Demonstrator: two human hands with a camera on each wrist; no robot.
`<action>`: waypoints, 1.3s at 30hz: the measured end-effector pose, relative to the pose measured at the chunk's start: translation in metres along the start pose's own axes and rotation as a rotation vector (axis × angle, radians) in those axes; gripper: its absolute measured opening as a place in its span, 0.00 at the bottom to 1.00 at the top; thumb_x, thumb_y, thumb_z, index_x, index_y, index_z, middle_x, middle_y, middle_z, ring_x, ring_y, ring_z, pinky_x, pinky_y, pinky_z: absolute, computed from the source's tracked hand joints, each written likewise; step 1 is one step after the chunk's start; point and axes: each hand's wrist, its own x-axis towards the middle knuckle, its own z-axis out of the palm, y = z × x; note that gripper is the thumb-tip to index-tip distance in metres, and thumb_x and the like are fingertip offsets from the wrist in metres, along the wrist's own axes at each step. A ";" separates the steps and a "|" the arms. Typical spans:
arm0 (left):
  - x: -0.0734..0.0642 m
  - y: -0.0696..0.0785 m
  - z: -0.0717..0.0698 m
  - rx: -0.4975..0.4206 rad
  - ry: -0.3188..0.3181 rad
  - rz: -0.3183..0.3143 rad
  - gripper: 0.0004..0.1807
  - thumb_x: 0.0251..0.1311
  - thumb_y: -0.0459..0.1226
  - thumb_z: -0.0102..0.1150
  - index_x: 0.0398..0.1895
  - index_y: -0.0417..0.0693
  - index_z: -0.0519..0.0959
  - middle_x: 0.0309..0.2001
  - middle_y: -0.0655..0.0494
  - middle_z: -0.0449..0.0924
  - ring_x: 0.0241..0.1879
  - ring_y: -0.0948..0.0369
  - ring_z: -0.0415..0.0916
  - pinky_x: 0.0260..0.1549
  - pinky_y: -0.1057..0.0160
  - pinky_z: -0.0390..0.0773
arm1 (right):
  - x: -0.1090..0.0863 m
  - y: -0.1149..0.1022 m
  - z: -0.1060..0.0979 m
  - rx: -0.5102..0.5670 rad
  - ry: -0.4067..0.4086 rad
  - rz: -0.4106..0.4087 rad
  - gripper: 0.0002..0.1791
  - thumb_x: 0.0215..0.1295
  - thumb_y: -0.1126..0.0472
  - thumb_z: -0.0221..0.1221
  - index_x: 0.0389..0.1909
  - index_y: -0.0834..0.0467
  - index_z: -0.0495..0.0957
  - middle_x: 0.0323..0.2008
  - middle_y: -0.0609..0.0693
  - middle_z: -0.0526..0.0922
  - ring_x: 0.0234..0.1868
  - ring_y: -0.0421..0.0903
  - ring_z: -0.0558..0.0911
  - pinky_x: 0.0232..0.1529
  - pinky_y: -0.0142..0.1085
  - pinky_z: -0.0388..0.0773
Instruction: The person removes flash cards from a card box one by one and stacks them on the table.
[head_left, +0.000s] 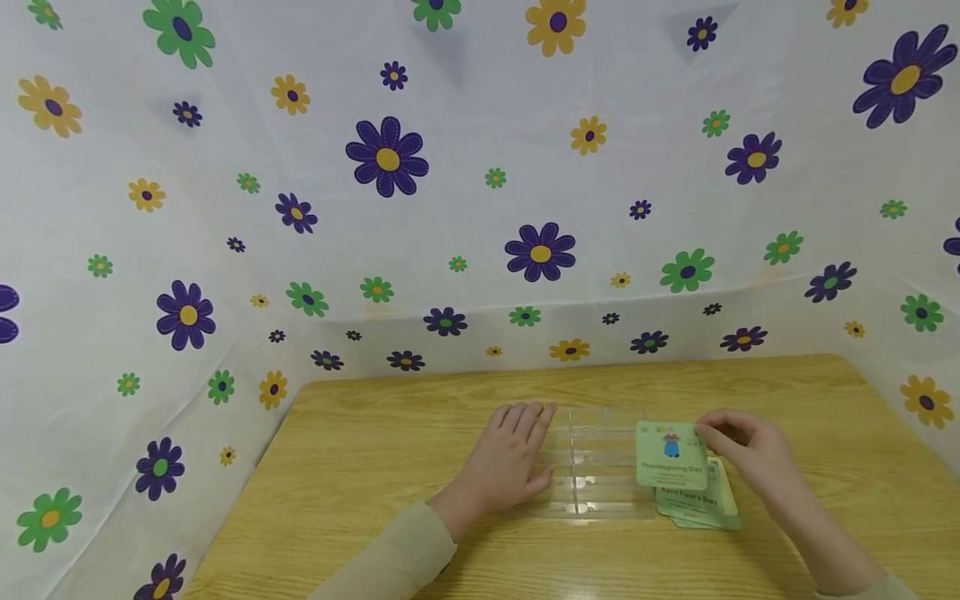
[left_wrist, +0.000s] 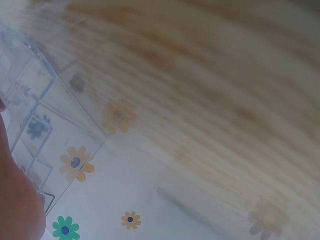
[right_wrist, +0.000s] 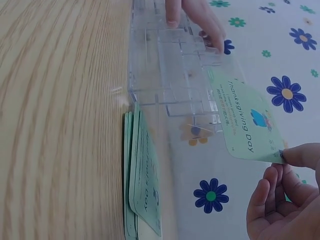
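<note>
A green card (head_left: 672, 457) printed "Thanksgiving Day" is pinched at its corner by my right hand (head_left: 753, 454), between thumb and forefinger. In the right wrist view this card (right_wrist: 247, 122) is raised beside a clear plastic rack (right_wrist: 175, 75) with stepped tiers. My left hand (head_left: 510, 454) rests on the left part of the clear rack (head_left: 600, 475), fingers extended. Under the held card lies a small pile of green cards (head_left: 697, 504), the top one reading "April Fool's Day". Only an edge of my left hand (left_wrist: 17, 200) shows in the left wrist view.
The wooden table (head_left: 337, 467) carries the rack and the card pile near its middle and right. A white cloth with printed flowers (head_left: 450, 208) hangs behind the table and along its sides.
</note>
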 end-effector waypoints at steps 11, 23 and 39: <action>-0.001 -0.001 0.000 -0.005 -0.005 0.003 0.49 0.72 0.63 0.50 0.85 0.46 0.53 0.71 0.53 0.68 0.68 0.56 0.67 0.72 0.53 0.67 | -0.001 0.004 -0.004 -0.019 0.025 0.021 0.16 0.78 0.59 0.60 0.50 0.70 0.83 0.40 0.42 0.85 0.38 0.29 0.78 0.42 0.28 0.81; -0.001 -0.001 0.002 -0.004 0.010 0.006 0.49 0.71 0.63 0.50 0.85 0.45 0.53 0.71 0.53 0.68 0.68 0.56 0.67 0.71 0.53 0.68 | -0.002 0.014 -0.011 -0.036 0.046 0.047 0.17 0.79 0.58 0.59 0.52 0.70 0.82 0.39 0.40 0.84 0.37 0.29 0.77 0.41 0.28 0.80; -0.001 -0.001 0.002 -0.003 0.036 0.010 0.49 0.70 0.63 0.52 0.84 0.45 0.54 0.69 0.53 0.69 0.66 0.56 0.68 0.70 0.54 0.68 | -0.003 0.022 -0.016 -0.043 0.025 0.084 0.19 0.80 0.58 0.58 0.53 0.73 0.81 0.36 0.34 0.81 0.37 0.30 0.76 0.41 0.28 0.80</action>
